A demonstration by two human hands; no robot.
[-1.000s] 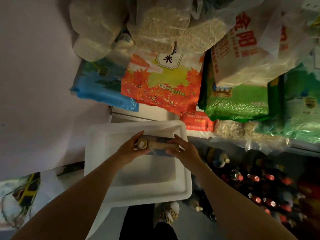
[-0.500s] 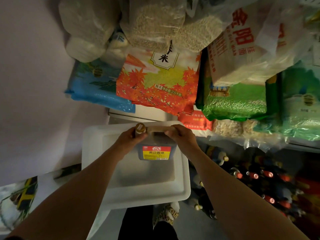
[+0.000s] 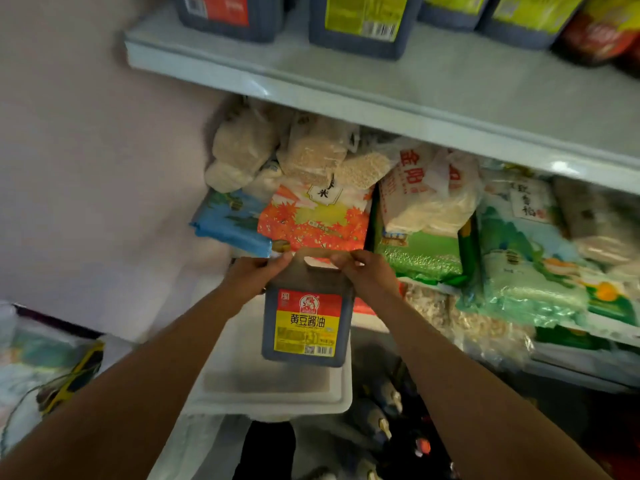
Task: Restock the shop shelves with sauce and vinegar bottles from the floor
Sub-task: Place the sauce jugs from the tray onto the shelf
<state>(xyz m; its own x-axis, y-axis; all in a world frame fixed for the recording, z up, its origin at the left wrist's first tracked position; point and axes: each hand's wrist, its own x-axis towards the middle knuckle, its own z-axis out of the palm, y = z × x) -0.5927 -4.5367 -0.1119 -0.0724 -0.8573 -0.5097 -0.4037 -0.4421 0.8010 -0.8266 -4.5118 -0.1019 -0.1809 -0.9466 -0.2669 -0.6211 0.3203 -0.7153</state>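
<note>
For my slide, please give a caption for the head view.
Both hands lift a soy sauce jug above a white tub toward the shelf.

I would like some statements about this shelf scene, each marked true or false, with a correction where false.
1. Both hands hold the dark soy sauce jug with the red and yellow label near its top. True: the left hand and the right hand grip it at the handle.
2. The jug stands on the pale upper shelf. False: it is held in the air, below that shelf.
3. A white plastic tub lies below the jug. True.
4. The upper shelf carries no goods. False: dark jugs with yellow-green labels stand on it.
5. An orange rice bag with a maple-leaf print lies behind the hands. True.
</note>
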